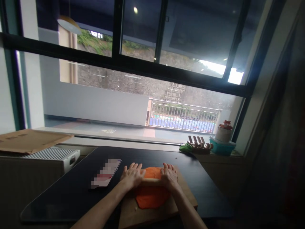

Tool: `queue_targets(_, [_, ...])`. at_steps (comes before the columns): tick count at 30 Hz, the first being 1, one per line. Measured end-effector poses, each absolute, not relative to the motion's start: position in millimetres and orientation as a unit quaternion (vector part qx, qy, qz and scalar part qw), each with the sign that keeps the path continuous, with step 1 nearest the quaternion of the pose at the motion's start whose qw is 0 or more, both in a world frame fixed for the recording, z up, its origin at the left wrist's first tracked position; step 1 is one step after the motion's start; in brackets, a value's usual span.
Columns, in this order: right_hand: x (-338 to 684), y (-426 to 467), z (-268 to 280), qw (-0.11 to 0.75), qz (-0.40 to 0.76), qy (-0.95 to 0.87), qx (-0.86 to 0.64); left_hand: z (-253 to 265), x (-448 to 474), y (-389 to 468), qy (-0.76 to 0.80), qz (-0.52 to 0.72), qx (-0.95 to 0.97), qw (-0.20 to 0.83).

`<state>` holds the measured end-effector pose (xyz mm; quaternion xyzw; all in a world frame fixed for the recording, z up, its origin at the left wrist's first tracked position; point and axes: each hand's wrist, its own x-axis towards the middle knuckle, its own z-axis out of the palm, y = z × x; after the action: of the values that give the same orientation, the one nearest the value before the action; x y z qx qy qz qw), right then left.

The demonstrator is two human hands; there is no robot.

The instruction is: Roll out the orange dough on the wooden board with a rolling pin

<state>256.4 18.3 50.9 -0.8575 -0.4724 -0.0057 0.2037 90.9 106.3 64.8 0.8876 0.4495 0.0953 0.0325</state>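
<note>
A flattened sheet of orange dough [152, 198] lies on a wooden board [186, 190] at the front of the dark table. Across the dough runs a pale wooden rolling pin [153, 182], its ends covered by my hands. On its left end rests my left hand [133, 175], palm down, fingers stretched forward and slightly apart. My right hand [169, 175] lies over the right end in the same way, fingers extended past the pin. Neither hand wraps its fingers around the pin. Dough shows both in front of and behind the pin.
A phone [108, 173] with a blurred screen lies left of the board on the black table [71, 197]. At the back right, a brown rack [199, 144], a green cloth [186, 148] and a teal box [221, 148] stand by the window. Cardboard [35, 140] sits at the left.
</note>
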Motion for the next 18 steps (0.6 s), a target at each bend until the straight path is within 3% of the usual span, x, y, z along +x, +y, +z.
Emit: queue_targets(18, [212.8,-60.5,23.8,0.228,-0.079,-0.516,-0.822,64.4,48.7,52.2,0.386,0.057,0.920,0.040])
